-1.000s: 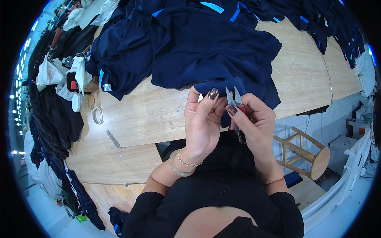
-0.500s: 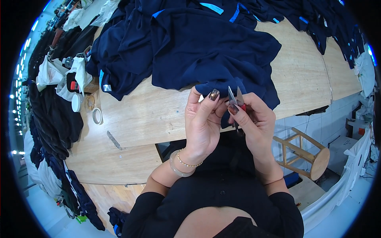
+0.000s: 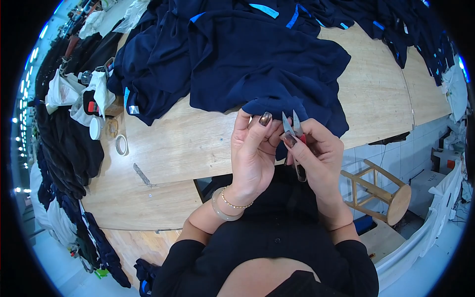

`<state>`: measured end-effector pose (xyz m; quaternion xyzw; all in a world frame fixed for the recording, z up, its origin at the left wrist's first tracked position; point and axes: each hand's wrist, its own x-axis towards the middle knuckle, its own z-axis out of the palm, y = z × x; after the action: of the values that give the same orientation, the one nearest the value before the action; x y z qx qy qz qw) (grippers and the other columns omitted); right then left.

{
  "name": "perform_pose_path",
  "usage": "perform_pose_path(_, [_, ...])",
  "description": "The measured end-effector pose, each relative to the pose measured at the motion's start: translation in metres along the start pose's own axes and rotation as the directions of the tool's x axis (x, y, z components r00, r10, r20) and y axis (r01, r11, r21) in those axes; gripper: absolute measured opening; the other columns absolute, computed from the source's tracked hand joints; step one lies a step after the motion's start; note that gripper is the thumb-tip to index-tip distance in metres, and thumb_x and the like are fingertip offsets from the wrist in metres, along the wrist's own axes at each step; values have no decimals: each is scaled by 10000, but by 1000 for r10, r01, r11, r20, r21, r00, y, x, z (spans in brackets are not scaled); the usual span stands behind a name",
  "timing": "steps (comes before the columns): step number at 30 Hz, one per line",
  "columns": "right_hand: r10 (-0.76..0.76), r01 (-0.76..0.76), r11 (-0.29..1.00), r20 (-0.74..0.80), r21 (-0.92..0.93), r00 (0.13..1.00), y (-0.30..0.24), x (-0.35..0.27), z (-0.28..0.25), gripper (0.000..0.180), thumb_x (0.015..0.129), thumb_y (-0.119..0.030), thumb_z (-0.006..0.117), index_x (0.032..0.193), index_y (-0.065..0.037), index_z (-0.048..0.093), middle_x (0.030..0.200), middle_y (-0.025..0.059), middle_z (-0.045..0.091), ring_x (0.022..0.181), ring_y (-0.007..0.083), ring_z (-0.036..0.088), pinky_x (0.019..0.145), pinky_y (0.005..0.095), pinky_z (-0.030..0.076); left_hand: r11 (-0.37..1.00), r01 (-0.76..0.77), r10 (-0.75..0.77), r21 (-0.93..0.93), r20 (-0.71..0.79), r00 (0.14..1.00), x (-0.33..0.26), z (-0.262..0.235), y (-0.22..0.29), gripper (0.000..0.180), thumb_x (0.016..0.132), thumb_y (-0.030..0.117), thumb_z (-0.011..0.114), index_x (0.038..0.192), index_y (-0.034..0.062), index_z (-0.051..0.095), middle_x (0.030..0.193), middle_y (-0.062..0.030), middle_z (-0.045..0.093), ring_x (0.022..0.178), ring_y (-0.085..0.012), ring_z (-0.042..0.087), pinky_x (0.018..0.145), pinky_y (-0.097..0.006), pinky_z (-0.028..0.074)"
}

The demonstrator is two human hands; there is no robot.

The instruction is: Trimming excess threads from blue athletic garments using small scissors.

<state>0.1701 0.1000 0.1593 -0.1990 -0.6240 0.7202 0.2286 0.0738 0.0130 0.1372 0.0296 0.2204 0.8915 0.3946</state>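
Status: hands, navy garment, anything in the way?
Left hand holding near edge of navy garment. Right hand gripping snips, open. Pale roll off left, away from hands.

Pale wooden table [image 3: 173, 153] — round wooden stool [image 3: 399, 204] near white tiles [image 3: 396, 157] — bright lights [image 3: 34, 54] far left

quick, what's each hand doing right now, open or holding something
Left hand: closed, holding the near edge of the navy garment.
Right hand: closed around small scissors, blades apart and pointing away.
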Motion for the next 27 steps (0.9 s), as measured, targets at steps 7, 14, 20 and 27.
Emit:
perform_pose_path(7, [29, -29, 1000, -11, 5, 1000, -3, 1, 2, 75, 906, -51, 609, 899, 23, 600, 728, 21, 587, 574, 36, 535, 512, 156, 408, 1000, -2, 2, 11, 11, 1000, -1, -1, 0, 195, 927, 40, 552, 1119, 61, 526, 1001, -50, 624, 932, -143, 639, 868, -286, 537])
perform_pose_path(14, [11, -11, 1000, -16, 19, 1000, -2, 1, 3, 87, 910, -64, 613, 904, 21, 601, 721, 16, 588, 564, 36, 537, 504, 152, 391, 1000, 3, -3, 27, 1, 1000, -2, 0, 1, 207, 931, 40, 543, 1136, 61, 523, 1009, -53, 626, 937, -148, 642, 858, -285, 540])
perform_pose_path(20, [-6, 6, 1000, -15, 16, 1000, 0, 2, 2, 104, 910, -80, 624, 933, 21, 610, 749, 21, 595, 593, 44, 545, 524, 159, 399, 1000, 4, -4, 15, 25, 1000, -2, -2, 1, 211, 935, 46, 538, 1145, 57, 522, 1024, -66, 632, 957, -157, 642, 882, -299, 539])
perform_pose_path(27, [-227, 238, 969, -134, 68, 965, 3, 5, 8, 114, 915, -56, 617, 987, 31, 631, 814, 20, 624, 722, 42, 571, 611, 171, 431, 999, -3, 1, 33, 38, 999, -2, 0, 0, 213, 938, 59, 544, 1149, 50, 522, 1056, -86, 635, 983, -178, 647, 931, -319, 524])
